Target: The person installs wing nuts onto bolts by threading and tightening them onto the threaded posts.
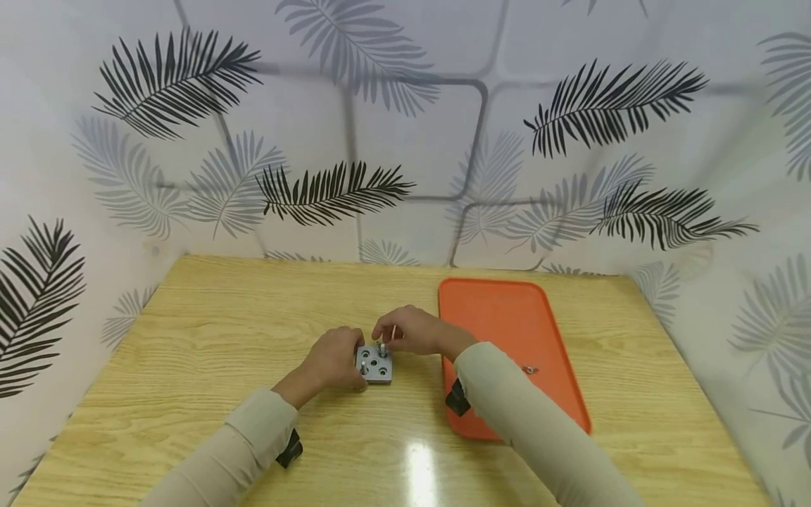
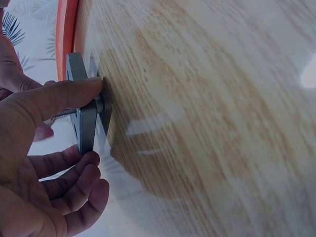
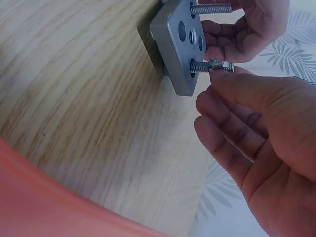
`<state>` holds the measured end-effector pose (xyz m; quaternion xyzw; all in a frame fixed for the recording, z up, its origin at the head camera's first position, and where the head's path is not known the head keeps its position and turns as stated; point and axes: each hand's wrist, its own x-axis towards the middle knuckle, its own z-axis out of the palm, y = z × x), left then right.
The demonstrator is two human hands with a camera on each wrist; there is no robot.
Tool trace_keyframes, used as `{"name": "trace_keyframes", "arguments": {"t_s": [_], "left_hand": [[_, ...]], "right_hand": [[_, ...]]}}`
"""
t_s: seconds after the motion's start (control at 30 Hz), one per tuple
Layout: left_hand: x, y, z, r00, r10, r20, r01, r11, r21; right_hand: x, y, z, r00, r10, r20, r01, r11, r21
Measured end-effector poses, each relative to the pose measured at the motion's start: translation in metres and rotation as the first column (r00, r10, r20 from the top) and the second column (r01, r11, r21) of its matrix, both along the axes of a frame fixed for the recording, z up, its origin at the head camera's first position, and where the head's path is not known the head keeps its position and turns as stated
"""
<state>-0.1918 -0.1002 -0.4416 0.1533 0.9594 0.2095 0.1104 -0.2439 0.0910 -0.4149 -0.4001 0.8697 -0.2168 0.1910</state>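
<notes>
A square grey metal plate (image 1: pixel 378 374) with several holes lies level just above the wood table. Two threaded bolts stand up from it, a near-left bolt (image 1: pixel 364 367) and a far-right bolt (image 3: pixel 199 66). My left hand (image 1: pixel 336 358) grips the plate's left side, thumb at the near edge and fingers at the far one. A bolt head shows under the plate in the left wrist view. My right hand (image 1: pixel 415 331) pinches a small wing nut (image 3: pixel 220 65) on the far-right bolt's upper end. Fingertips partly hide the nut. The near-left bolt (image 3: pixel 212 9) carries no nut.
An orange tray (image 1: pixel 494 310) lies on the table to the right, under my right forearm. Another small wing nut (image 1: pixel 530 370) rests in it. The wood table (image 1: pixel 253 303) meets a leaf-patterned backdrop (image 1: pixel 393 141) at its far edge.
</notes>
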Motion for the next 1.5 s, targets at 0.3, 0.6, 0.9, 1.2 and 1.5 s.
{"name": "trace_keyframes", "arguments": {"t_s": [0.3,0.6,0.9,1.2,1.5], "left_hand": [[0.0015,0.0,0.0003,1.0,0.002,0.003,-0.002,1.0,-0.004],[0.0016,-0.0004,0.0008,1.0,0.001,-0.001,-0.001,1.0,-0.013],[0.0021,-0.001,0.0016,1.0,-0.009,-0.01,0.009,1.0,-0.009],[0.0015,-0.0004,0.002,1.0,-0.005,-0.004,0.005,1.0,-0.01],[0.0005,0.0005,0.0009,1.0,-0.005,-0.003,0.005,1.0,-0.015]], "right_hand": [[0.0,-0.0039,-0.0029,1.0,0.003,-0.026,-0.002,0.999,0.045],[0.0021,-0.0039,-0.0044,0.996,-0.057,-0.064,0.061,0.996,0.071],[0.0008,-0.0009,-0.0012,0.994,0.002,-0.114,-0.001,1.0,0.01],[0.0013,-0.0025,-0.0054,0.997,0.034,-0.073,-0.031,0.998,0.047],[0.0015,-0.0042,-0.0038,0.999,0.02,-0.029,-0.019,0.999,0.041]]}}
